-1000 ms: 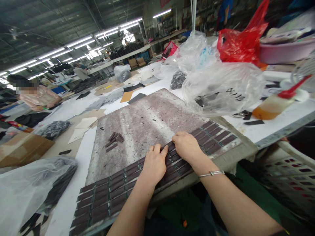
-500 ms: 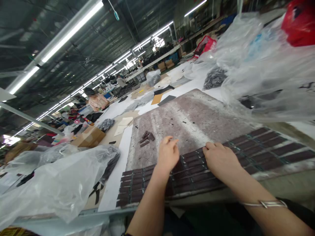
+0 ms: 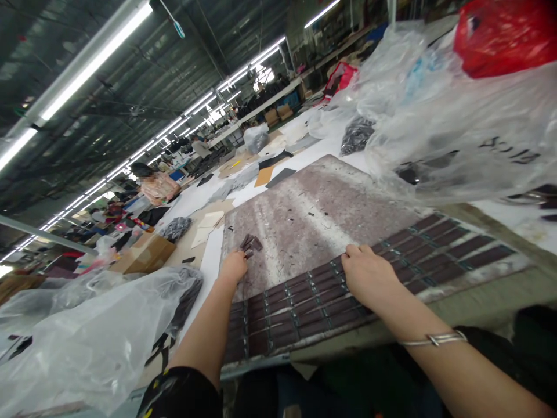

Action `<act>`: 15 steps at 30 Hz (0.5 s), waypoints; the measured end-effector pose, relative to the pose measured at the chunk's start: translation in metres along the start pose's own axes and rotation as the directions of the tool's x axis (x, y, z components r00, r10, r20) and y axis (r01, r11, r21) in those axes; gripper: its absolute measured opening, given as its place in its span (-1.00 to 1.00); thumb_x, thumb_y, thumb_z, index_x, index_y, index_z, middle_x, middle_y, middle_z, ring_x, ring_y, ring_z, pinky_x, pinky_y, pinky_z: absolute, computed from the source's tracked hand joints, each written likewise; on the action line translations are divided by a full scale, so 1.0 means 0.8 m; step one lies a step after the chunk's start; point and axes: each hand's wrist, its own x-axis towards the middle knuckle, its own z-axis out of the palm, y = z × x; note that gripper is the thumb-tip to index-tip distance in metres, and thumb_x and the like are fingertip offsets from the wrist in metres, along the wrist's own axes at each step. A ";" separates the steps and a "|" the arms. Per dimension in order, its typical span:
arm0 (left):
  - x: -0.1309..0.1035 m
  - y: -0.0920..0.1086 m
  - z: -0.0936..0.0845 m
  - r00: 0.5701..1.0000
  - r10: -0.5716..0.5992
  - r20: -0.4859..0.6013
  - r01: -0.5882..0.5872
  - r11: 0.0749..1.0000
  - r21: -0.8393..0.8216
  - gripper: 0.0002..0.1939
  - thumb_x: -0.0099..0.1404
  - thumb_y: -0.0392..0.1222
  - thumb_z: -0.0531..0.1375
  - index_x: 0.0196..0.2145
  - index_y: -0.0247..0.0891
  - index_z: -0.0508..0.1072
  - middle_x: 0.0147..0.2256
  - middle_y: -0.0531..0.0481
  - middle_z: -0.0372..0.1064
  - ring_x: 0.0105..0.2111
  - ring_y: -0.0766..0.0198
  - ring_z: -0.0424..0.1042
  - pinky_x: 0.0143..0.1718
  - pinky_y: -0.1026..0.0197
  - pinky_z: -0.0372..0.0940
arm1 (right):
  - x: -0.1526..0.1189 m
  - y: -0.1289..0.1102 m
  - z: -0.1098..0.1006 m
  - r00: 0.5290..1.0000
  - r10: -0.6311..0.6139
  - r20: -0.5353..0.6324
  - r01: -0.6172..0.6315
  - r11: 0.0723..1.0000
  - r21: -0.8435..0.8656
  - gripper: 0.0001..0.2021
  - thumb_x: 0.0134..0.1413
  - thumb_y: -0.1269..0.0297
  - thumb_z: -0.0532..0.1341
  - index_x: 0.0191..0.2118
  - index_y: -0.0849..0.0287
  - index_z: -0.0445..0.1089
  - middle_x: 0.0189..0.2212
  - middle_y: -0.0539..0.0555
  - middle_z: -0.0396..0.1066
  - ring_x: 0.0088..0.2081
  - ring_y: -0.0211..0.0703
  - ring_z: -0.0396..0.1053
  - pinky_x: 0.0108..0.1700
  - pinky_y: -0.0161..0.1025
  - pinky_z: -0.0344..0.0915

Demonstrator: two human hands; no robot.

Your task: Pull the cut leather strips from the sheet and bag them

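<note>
Rows of dark brown strips (image 3: 300, 310) lie side by side along the near edge of a worn brown board (image 3: 300, 220), with dark bands crossing between them. My left hand (image 3: 234, 267) is at the board's left side, its fingers bent and closed against a small pile of loose brown pieces (image 3: 252, 242). Whatever its fingertips pinch is hidden. Over the upper edge of the rows, my right hand (image 3: 369, 276) rests with curled fingers pressed together. What lies under those fingertips cannot be made out. A metal bracelet (image 3: 435, 339) circles the right wrist.
Clear plastic bags (image 3: 100, 337) bulge at the left, beside a cardboard box (image 3: 145, 252). More plastic (image 3: 456, 145) and a red bag (image 3: 505, 38) crowd the right. Sheets and scraps (image 3: 278, 177) cover the table beyond the board. A person (image 3: 159, 186) is farther off on the left.
My left hand has moved left, from above the strip rows to the loose pile. My right hand stays at the rows' upper edge. The camera view has shifted slightly.
</note>
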 end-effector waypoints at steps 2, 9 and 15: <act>0.006 -0.004 -0.007 0.999 0.020 0.044 -0.020 1.000 0.007 -0.74 0.22 -0.26 0.04 -0.22 -0.29 0.49 -0.18 -0.18 0.40 -0.14 0.13 0.39 -0.12 0.20 0.25 | 0.000 0.000 0.001 1.000 0.001 -0.006 -0.001 1.000 0.002 -0.73 0.05 0.53 0.02 -0.28 0.26 0.46 -0.21 0.25 0.27 -0.16 0.02 0.22 -0.25 -0.20 0.27; 0.029 -0.011 -0.025 0.982 0.029 0.188 -0.031 0.999 0.011 -0.81 0.08 -0.26 0.13 -0.32 -0.27 0.48 -0.35 -0.08 0.45 -0.31 0.17 0.42 -0.35 0.26 0.23 | 0.001 -0.002 -0.002 1.000 0.027 -0.003 -0.027 0.999 0.023 -0.70 0.07 0.52 -0.01 -0.27 0.27 0.47 -0.21 0.25 0.27 -0.15 0.04 0.21 -0.26 -0.19 0.28; 0.024 -0.011 -0.031 0.978 0.030 0.208 -0.028 1.000 -0.013 -0.91 0.09 -0.22 0.15 -0.46 -0.27 0.44 -0.51 0.01 0.39 -0.44 0.26 0.40 -0.47 0.32 0.17 | -0.003 -0.003 -0.006 0.999 0.044 0.008 -0.044 0.998 0.041 -0.70 0.06 0.51 -0.01 -0.26 0.27 0.47 -0.18 0.26 0.27 -0.14 0.06 0.21 -0.26 -0.17 0.29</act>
